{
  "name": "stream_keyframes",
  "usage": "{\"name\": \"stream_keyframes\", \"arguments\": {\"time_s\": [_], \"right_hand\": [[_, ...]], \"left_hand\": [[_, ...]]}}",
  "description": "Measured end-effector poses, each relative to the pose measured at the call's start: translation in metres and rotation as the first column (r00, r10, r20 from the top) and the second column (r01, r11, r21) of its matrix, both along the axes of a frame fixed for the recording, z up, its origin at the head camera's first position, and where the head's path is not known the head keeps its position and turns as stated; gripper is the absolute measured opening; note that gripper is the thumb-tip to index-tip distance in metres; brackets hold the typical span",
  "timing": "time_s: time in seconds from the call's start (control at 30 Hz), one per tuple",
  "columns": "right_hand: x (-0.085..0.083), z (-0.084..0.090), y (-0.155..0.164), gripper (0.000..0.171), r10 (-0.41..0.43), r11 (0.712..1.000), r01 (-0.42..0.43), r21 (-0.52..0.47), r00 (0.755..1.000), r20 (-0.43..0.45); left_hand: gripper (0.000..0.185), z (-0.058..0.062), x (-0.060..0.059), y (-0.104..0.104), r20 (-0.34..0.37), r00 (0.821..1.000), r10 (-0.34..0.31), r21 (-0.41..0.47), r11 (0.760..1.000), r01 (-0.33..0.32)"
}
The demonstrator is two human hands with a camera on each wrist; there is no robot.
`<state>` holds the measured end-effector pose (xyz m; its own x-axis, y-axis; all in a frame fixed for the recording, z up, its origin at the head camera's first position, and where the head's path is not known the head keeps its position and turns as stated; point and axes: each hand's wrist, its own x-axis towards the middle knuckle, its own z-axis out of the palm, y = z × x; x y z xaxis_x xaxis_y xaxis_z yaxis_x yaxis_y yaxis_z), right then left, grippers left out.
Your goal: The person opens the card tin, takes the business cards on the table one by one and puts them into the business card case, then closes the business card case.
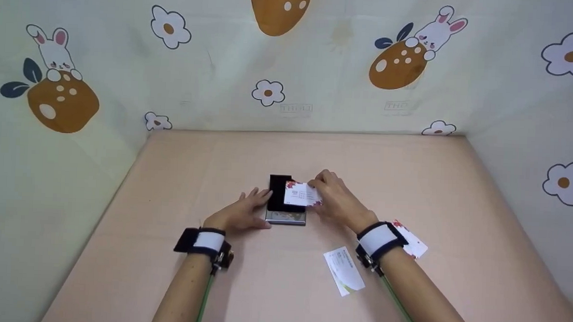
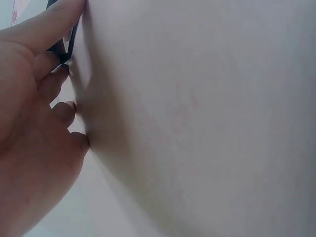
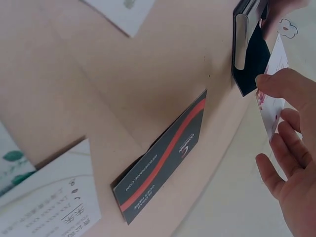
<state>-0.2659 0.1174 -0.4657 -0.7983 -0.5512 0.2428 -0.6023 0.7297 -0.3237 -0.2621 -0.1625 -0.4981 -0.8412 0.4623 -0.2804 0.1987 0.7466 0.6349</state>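
Observation:
In the head view a small card case (image 1: 285, 218) lies opened on the table, its black lid (image 1: 278, 187) flat behind the silver part. My left hand (image 1: 243, 210) rests at its left side, fingers spread and fairly straight, with index fingertip at the lid and thumb by the front corner. Between thumb and fingers my right hand (image 1: 335, 199) pinches a white business card (image 1: 298, 194) with red leaf corners, which overlaps the lid from above. The right wrist view shows that same card edge-on beside the case (image 3: 240, 44). The left palm fills the left of its wrist view.
Nearer the front lies a white card (image 1: 343, 271) with a green corner. Another red-leaf card (image 1: 414, 243) is partly hidden behind the right wrist. The right wrist view also has a dark card with a red stripe (image 3: 163, 160). Patterned walls (image 1: 222, 81) enclose the table.

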Motion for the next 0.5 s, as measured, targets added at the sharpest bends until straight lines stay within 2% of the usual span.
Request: {"name": "stream_keyframes", "arguments": {"time_s": [0.23, 0.5], "right_hand": [[-0.005, -0.001, -0.008, 0.054, 0.041, 0.999, -0.041, -0.002, 0.998, -0.058], [-0.006, 0.001, -0.018, 0.056, 0.041, 0.999, -0.041, 0.027, 0.999, 0.006]], "left_hand": [[0.090, -0.002, -0.001, 0.000, 0.007, 1.000, -0.002, -0.016, 1.000, 0.002], [0.091, -0.003, 0.000, 0.000, -0.007, 1.000, -0.007, -0.009, 1.000, 0.007]]}}
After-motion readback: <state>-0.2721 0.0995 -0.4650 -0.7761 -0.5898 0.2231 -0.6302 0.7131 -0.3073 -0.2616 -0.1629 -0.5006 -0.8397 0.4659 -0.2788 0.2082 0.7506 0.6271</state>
